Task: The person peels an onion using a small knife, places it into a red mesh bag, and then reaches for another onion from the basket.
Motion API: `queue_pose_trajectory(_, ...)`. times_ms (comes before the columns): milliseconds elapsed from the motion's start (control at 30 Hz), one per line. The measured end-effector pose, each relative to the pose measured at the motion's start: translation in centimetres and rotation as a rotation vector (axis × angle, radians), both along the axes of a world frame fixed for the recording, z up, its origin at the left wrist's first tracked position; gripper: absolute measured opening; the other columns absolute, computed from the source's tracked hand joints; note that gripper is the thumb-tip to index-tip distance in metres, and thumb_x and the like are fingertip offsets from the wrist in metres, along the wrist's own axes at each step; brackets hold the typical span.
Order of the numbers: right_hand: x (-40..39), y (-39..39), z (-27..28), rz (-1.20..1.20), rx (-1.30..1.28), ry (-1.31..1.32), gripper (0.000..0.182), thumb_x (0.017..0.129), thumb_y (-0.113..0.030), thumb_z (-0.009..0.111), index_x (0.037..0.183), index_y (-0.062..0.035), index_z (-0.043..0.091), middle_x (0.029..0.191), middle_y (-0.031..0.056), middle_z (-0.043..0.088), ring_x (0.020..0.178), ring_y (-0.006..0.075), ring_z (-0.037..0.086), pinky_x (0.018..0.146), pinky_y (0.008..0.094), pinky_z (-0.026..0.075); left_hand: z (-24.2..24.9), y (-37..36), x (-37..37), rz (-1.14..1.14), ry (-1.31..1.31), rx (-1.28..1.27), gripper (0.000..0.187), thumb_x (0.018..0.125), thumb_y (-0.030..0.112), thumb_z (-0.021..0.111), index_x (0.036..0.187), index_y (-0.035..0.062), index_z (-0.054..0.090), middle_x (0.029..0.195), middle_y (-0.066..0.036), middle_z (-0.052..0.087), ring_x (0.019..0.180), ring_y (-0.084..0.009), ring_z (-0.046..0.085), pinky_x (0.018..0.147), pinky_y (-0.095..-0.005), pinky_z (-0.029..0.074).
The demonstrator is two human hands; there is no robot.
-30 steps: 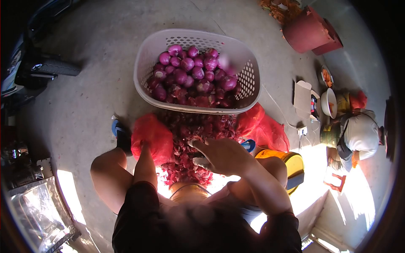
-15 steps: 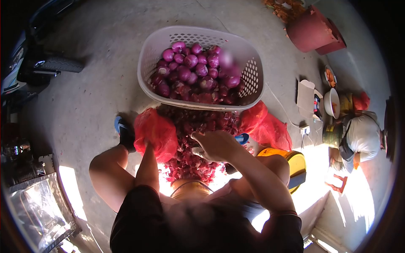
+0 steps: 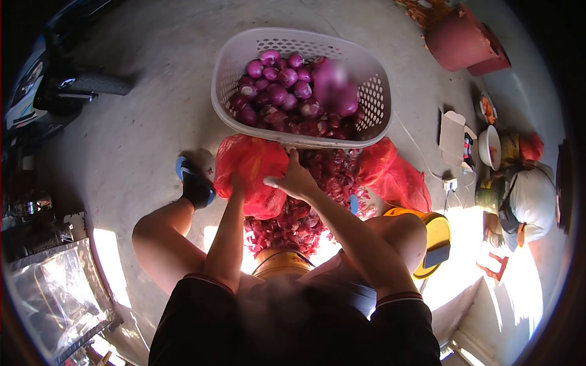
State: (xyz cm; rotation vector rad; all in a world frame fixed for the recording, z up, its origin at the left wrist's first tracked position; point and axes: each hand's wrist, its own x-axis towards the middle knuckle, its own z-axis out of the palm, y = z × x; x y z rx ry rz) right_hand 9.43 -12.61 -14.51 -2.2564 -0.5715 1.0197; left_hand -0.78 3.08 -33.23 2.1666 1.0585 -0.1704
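My left hand (image 3: 240, 182) reaches into a red mesh bag (image 3: 261, 160), and the netting hides its fingers. To the right of the bag is my right hand (image 3: 295, 178), thumb and fingers apart, with fingertips close to the bag's edge. A grey plastic basket (image 3: 226, 79) stands just beyond both hands. Peeled purple onions (image 3: 278, 93) fill much of it, with darker unpeeled ones at the near side. Under and around my hands lies a heap of red onion skins (image 3: 293, 222). Between my legs sits a yellowish, round-rimmed container (image 3: 281, 265).
Another red mesh bag (image 3: 400, 177) lies right of the skins, near a yellow tub (image 3: 432, 235). Farther right are a white bowl (image 3: 489, 148), an open cardboard box (image 3: 452, 135) and a person (image 3: 530, 198) bent low. Behind them stands a dark red bucket (image 3: 456, 39). A motorbike (image 3: 55, 79) is at left.
My left hand and the mesh bag have shifted right and toward the basket. My right hand has moved up beside the bag, its thumb and fingers spreading apart. The view has shifted slightly.
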Motion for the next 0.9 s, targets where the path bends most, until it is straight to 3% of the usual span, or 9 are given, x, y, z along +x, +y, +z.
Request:
queue_pose_trajectory(33,0.3,-0.1,-0.7,-0.080,0.102,0.066,0.089,0.075,-0.037,0.069,0.137,-0.0005,0.016,0.106,0.0249,0.059,0.098,0.0361,0.059,0.085,0.0398,0.045,0.3,-0.1,0.0,0.019,-0.013,-0.008,0.029,0.076,0.018,0.058,0.103,0.0079,0.059,0.094,-0.011,0.064,0.090,-0.0211,0.060,0.077,-0.0339,0.049)
queue_pose_trajectory(67,0.3,-0.1,-1.4,-0.106,0.225,0.045,0.078,0.075,-0.019,0.068,0.135,-0.0004,0.021,0.109,0.0224,0.057,0.095,0.0322,0.061,0.084,0.0368,0.045,0.6,-0.1,-0.1,0.036,-0.023,-0.017,0.029,0.076,0.018,0.058,0.103,0.0078,0.059,0.094,-0.011,0.064,0.090,-0.0210,0.060,0.077,-0.0338,0.049)
queue_pose_trajectory(200,0.5,-0.1,-0.5,0.008,0.357,-0.016,0.061,0.081,-0.013,0.061,0.132,0.0013,0.029,0.115,0.0201,0.054,0.090,0.0231,0.059,0.081,0.0329,0.046,2.2,0.8,-0.5,0.105,-0.091,-0.057,0.029,0.076,0.018,0.058,0.103,0.0076,0.059,0.094,-0.011,0.064,0.091,-0.0207,0.060,0.078,-0.0335,0.049)
queue_pose_trajectory(367,-0.1,-1.0,10.3,0.016,0.532,0.067,0.048,0.086,-0.008,0.058,0.128,0.0006,0.035,0.106,0.0119,0.055,0.080,0.0097,0.050,0.072,0.0258,0.044,6.9,4.1,-0.3,0.144,-0.280,-0.164,0.030,0.075,0.017,0.058,0.104,0.0073,0.058,0.095,-0.010,0.064,0.091,-0.0202,0.060,0.078,-0.0331,0.049)
queue_pose_trajectory(467,0.0,-3.7,14.6,0.036,0.511,0.311,0.045,0.085,-0.016,0.061,0.120,0.0005,0.040,0.088,0.0139,0.060,0.075,0.0215,0.058,0.073,0.0324,0.046,9.8,3.9,1.1,0.087,-0.372,-0.215,0.031,0.075,0.017,0.059,0.105,0.0072,0.058,0.095,-0.010,0.064,0.091,-0.0199,0.060,0.078,-0.0329,0.049)
queue_pose_trajectory(533,0.5,-5.1,16.5,0.110,0.458,0.183,0.045,0.084,-0.017,0.063,0.118,0.0002,0.040,0.086,0.0135,0.061,0.075,0.0241,0.060,0.071,0.0339,0.047,11.3,3.0,1.8,0.027,-0.404,-0.239,0.031,0.075,0.017,0.059,0.105,0.0070,0.057,0.095,-0.010,0.064,0.091,-0.0197,0.060,0.078,-0.0327,0.048)
queue_pose_trajectory(600,0.9,-5.8,16.4,0.196,0.438,-0.040,0.046,0.085,-0.020,0.061,0.120,-0.0007,0.038,0.084,0.0174,0.062,0.077,0.0325,0.063,0.067,0.0416,0.048,11.9,1.1,2.4,-0.061,-0.382,-0.253,0.032,0.075,0.016,0.059,0.105,0.0069,0.057,0.095,-0.010,0.064,0.092,-0.0196,0.059,0.078,-0.0326,0.048)
queue_pose_trajectory(733,1.3,-5.9,15.2,0.450,-0.043,-0.201,0.042,0.084,-0.022,0.056,0.115,0.0010,0.039,0.074,0.0209,0.061,0.074,0.0382,0.061,0.065,0.0488,0.045,9.3,-5.0,2.9,-0.316,-0.233,-0.246,0.033,0.075,0.016,0.059,0.106,0.0067,0.057,0.095,-0.010,0.063,0.092,-0.0192,0.059,0.079,-0.0323,0.048)
queue_pose_trajectory(900,-0.1,-6.7,12.4,0.582,-0.157,-0.246,0.033,0.080,-0.014,0.055,0.108,-0.0014,0.042,0.069,0.0198,0.061,0.068,0.0379,0.061,0.060,0.0489,0.047,3.8,-10.9,1.9,-0.548,-0.003,-0.119,0.034,0.074,0.016,0.060,0.106,0.0064,0.056,0.096,-0.010,0.063,0.092,-0.0188,0.059,0.079,-0.0319,0.048)
